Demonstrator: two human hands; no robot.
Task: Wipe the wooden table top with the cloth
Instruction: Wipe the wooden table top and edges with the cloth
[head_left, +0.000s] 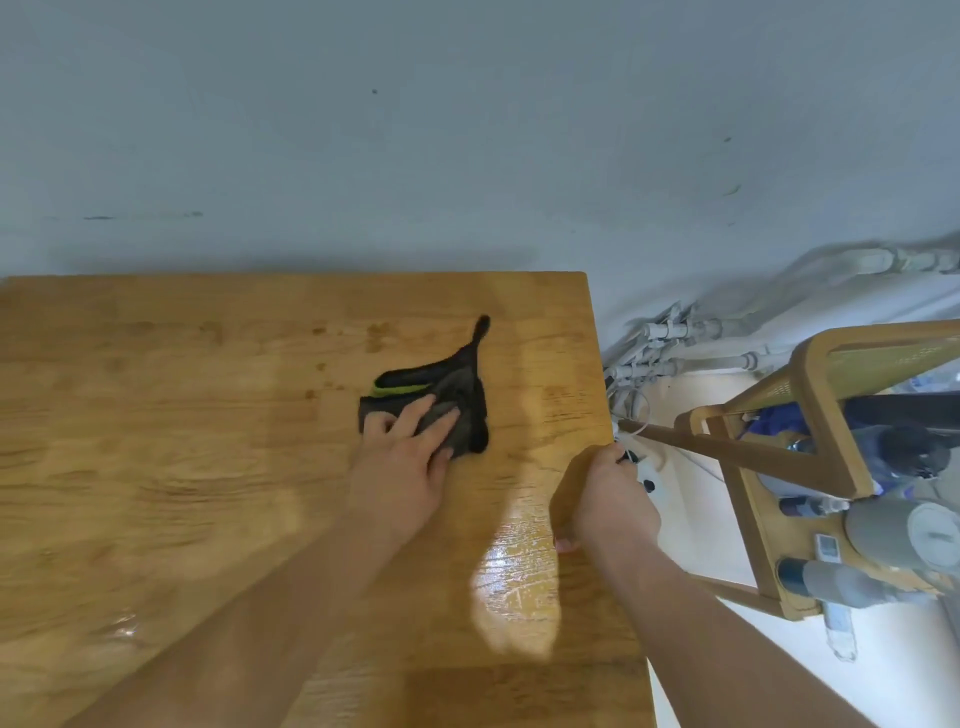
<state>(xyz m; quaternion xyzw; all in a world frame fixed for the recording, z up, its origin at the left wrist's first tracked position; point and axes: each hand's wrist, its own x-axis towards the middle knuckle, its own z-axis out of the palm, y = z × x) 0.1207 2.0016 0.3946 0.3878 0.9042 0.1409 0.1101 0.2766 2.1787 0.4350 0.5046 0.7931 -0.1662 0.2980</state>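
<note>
Head view: cloth (465, 387) under left hand (402, 467), tail toward far wall (467, 156).

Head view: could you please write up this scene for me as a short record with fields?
surface: wooden table top, with a glossy sheen near its right edge
cloth: dark with a green stripe, lying on the table top, right of centre
left grip: hand flat on the cloth, fingers straight, pressing it down
right grip: hand holds the table top's right edge, fingers curled over it
beside table: wooden chair to the right; pipes along the wall
</note>
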